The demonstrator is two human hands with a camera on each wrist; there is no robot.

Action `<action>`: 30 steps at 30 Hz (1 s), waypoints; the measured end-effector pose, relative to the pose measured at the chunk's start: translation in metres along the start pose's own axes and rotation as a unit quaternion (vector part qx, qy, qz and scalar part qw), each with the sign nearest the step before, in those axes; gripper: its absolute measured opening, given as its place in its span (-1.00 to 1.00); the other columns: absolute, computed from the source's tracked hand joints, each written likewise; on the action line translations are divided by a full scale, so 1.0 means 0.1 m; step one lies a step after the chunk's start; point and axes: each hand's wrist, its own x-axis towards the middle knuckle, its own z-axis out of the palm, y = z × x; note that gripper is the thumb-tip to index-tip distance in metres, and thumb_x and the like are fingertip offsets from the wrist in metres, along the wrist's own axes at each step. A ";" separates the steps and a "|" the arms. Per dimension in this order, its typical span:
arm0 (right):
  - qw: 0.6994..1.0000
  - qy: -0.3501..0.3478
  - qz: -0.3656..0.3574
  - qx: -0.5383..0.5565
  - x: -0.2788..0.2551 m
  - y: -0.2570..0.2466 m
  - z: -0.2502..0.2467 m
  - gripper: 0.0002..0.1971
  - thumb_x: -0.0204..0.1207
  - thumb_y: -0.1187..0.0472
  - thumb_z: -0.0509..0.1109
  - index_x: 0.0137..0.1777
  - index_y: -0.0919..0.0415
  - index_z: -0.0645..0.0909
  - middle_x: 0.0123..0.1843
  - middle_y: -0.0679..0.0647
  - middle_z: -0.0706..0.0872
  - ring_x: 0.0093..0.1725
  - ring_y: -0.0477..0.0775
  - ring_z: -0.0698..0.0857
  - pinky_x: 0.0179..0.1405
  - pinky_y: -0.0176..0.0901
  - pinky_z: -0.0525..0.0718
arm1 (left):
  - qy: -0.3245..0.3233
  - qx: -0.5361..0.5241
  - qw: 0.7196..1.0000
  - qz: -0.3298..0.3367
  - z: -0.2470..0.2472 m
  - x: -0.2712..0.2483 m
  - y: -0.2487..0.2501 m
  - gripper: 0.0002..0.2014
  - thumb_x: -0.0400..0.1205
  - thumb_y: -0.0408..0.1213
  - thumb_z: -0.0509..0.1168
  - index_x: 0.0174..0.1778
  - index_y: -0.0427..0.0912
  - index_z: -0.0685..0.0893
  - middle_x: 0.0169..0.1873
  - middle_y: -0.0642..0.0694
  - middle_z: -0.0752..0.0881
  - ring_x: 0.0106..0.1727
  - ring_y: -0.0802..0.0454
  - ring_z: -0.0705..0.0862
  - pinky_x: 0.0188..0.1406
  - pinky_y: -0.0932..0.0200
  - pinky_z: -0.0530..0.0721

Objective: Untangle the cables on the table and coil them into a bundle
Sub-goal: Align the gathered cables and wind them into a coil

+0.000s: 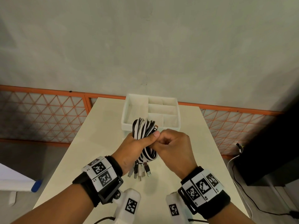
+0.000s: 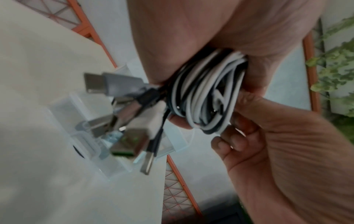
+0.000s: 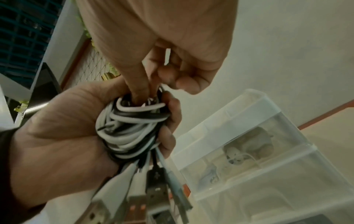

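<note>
A coiled bundle of black and white cables point(image 1: 143, 130) is held upright above the cream table point(image 1: 100, 143). My left hand point(image 1: 145, 139) grips it round the middle, thumb across the front. My right hand point(image 1: 159, 139) is curled against the bundle's right side. In the right wrist view, my right hand point(image 3: 147, 89) pushes thumb and forefinger into the top of the cable bundle point(image 3: 130, 130) and pinches a strand there. My left hand point(image 3: 168, 131) wraps the coil. Several USB plugs point(image 1: 140, 172) hang loose below my left hand. In the left wrist view the plugs point(image 2: 118, 106) are blurred.
A white divided organizer box point(image 1: 127, 115) stands on the table just behind the hands; through its clear front point(image 3: 268, 121) small items show in its drawers. Two white marker blocks point(image 1: 129, 202) lie at the near edge. An orange lattice railing point(image 1: 48, 113) runs behind the table.
</note>
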 end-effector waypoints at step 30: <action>0.971 -0.181 0.080 -0.132 -0.05 0.30 0.19 -0.11 0.08 0.15 0.61 0.41 -0.28 0.31 -0.06 -0.14 0.80 -0.08 -0.01 0.81 -0.12 0.06 0.85 | 0.127 0.172 0.977 -0.021 -0.17 0.04 -0.22 -0.60 0.31 -0.36 0.56 0.04 -0.02 0.70 -0.11 -0.08 0.82 -0.06 -0.07 0.83 -0.17 -0.16 0.85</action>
